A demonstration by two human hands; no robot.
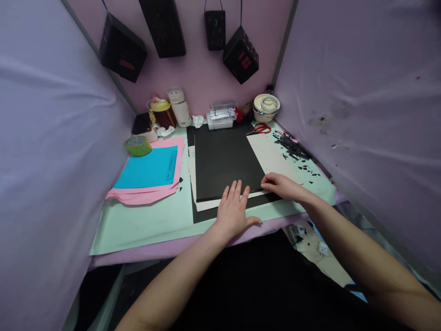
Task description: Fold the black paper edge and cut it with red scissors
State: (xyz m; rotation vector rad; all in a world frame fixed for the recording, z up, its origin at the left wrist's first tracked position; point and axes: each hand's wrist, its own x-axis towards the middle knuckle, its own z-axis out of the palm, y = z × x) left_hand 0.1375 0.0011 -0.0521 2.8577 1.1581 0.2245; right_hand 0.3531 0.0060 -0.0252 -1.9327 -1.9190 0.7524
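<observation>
A large black sheet of paper [223, 161] lies flat on the table, on top of a white sheet [206, 205] and more black paper. My left hand [234, 207] rests with fingers spread over the sheet's front edge, fingertips on the black surface. At the sheet's right front corner, my right hand [280, 185] is closed, thumb and fingers pinched together on the corner. Its fingertips partly hide the corner. Red-handled scissors [262, 128] lie beyond the sheet's far right corner.
Blue and pink sheets [148, 168] with a roll of green tape [138, 145] lie at left. Bottles, a box of markers [221, 117] and a lidded bowl [266, 108] line the back. Black paper scraps [294, 147] litter the right. Black paper boxes [241, 55] hang above.
</observation>
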